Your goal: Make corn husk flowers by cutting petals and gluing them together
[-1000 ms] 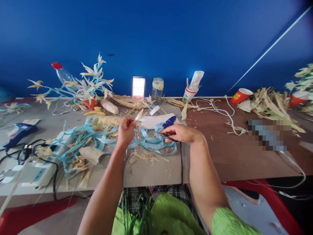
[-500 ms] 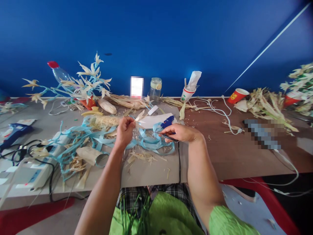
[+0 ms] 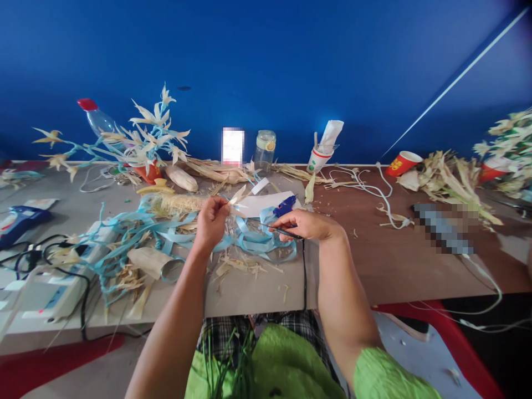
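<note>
Husk piece, pale and pointed like a petal, pinched in the fingertips of my left hand, which is the nearer of the two. It projects from the right side of that grip, its long axis slanting away from me and toward my right.

From my right hand, the piece lies to the left and slightly farther out. Those fingers are closed round a dark slender tool, apparently scissors; its thin end points leftward toward the husk, running across the line of the piece. Whether that end touches it, I cannot tell: the tip is too fine to make out.

Between and below both hands, loops of blue ribbon rest on the surface, with husk scraps on my side of them. A white card lies between the hands and just beyond; a blue glue gun sits just past my right knuckles. Left of my left hand is a fibrous bundle; nearer me, beside that forearm, a cardboard tube lies on its side.
</note>
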A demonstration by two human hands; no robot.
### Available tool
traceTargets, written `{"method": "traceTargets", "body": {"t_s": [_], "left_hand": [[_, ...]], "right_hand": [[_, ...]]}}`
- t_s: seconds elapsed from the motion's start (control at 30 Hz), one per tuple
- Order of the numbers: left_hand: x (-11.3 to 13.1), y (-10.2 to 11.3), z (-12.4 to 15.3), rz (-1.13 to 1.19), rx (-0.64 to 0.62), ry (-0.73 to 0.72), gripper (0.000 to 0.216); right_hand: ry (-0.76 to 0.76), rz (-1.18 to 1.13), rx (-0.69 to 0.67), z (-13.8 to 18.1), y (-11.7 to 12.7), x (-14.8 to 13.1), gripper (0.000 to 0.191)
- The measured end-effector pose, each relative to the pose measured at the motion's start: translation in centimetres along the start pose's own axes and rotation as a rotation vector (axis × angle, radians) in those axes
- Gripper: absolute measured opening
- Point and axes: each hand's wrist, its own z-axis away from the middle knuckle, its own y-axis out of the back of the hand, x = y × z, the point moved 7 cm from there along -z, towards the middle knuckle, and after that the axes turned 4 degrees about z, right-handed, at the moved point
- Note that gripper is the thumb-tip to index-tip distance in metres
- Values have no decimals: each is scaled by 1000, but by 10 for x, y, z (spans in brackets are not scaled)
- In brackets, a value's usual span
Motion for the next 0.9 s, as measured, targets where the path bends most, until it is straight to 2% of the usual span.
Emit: {"method": "traceTargets", "body": {"t_s": [0.47,0.9], "left_hand": [[0,0,1,-2,-1,12,7],[-4,-2,1,-1,-36,-1,6]], "right_hand": [[-22,13,49,3,4,5,33],[-15,15,21,-2,2,6,36]]}}
